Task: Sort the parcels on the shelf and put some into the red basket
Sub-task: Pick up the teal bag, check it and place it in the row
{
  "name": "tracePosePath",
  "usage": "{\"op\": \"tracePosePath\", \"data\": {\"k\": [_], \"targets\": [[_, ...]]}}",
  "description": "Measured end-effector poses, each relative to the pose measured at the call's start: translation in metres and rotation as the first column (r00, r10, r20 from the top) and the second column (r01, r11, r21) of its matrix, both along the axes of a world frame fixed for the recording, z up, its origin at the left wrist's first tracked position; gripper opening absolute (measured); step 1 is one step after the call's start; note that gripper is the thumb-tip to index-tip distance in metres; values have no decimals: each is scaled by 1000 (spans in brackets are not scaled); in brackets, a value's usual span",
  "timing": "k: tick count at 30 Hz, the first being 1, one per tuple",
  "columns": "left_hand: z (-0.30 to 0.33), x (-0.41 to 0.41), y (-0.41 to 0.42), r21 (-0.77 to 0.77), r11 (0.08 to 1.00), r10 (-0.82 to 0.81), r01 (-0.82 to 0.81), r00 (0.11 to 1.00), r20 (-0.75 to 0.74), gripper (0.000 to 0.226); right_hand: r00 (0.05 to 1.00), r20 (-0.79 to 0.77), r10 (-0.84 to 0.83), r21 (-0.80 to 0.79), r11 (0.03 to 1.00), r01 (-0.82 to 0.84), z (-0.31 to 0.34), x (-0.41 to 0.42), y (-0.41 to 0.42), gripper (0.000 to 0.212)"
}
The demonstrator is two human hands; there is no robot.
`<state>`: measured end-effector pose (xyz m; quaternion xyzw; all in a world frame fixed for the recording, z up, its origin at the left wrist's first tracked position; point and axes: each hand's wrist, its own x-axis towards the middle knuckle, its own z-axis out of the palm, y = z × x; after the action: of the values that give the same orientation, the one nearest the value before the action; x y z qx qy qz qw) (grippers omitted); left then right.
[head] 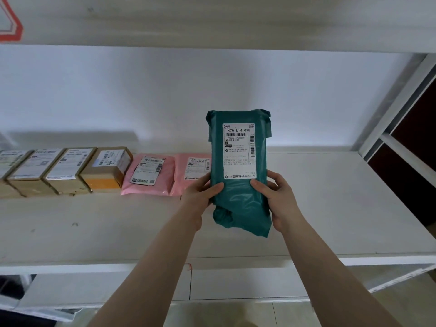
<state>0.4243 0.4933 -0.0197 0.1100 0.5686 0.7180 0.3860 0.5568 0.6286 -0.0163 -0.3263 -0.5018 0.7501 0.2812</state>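
Both-hand grip, left hand (201, 193) and right hand (277, 199) pinching upright green parcel (238, 199) above shelf (330, 208).

The green parcel (238, 166) covers the right part of the second pink mailer (188, 173) and the shelf (330, 197) behind it. Fingers of both hands lie hidden behind the parcel; only the thumbs show. The leftmost box (7, 166) is cut by the left edge. A red shape (11, 27) at top left is cropped. Small label print is unreadable.
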Motion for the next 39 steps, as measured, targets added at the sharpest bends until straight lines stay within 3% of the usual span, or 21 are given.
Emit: {"op": "tracePosePath", "data": {"k": [39], "targets": [[10,4,43,-157,987,37,-34,999,13,53,997,81,-11,-44,999,14,-2,-1,48,56]]}}
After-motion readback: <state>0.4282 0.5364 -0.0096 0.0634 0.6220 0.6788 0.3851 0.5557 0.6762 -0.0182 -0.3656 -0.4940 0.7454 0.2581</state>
